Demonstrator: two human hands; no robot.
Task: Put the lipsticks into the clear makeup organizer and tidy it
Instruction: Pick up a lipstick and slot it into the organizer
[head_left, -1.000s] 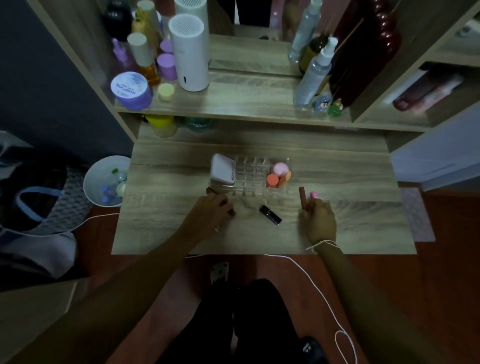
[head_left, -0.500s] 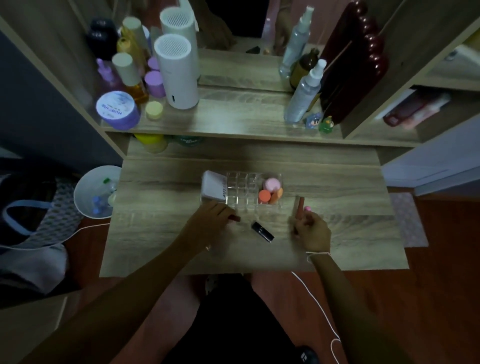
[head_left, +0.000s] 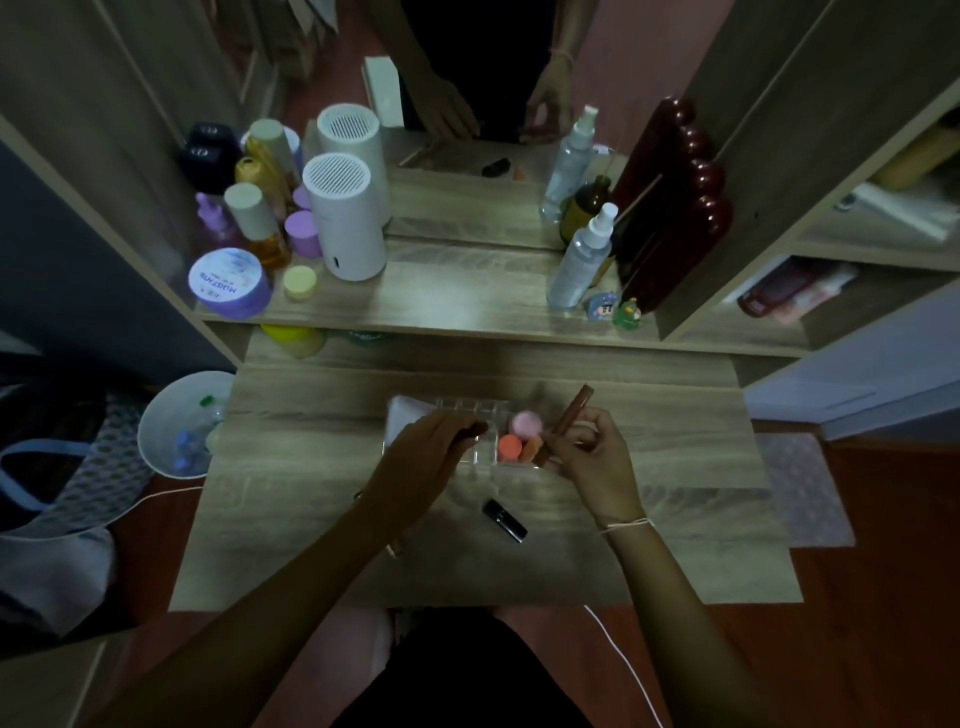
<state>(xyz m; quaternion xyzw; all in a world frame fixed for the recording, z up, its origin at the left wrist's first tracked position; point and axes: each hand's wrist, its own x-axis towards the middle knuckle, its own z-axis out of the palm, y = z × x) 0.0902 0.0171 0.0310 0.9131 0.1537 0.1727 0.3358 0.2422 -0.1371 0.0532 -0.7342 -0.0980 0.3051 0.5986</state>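
The clear makeup organizer (head_left: 470, 406) stands mid-table, with pink and orange sponges (head_left: 519, 436) in its right compartment and a white box (head_left: 402, 415) at its left end. My left hand (head_left: 426, 457) hovers over the organizer's grid, closed on a dark red lipstick (head_left: 474, 429) whose tip pokes out. My right hand (head_left: 592, 457) grips a long brown lipstick tube (head_left: 571, 410), tilted up and to the right beside the organizer's right edge. A black lipstick (head_left: 505, 519) lies loose on the table in front of the organizer, between my forearms.
A raised shelf (head_left: 441, 296) behind carries bottles, a purple jar (head_left: 228, 283), a white cylinder (head_left: 345, 218) and spray bottles (head_left: 579, 260), with a mirror above. A white bin (head_left: 176, 426) sits on the floor left of the table. A white cord (head_left: 623, 660) trails by my lap.
Both hands have lifted from the table surface and moved up to the organizer, each carrying its lipstick. The black lipstick stayed where it lay.
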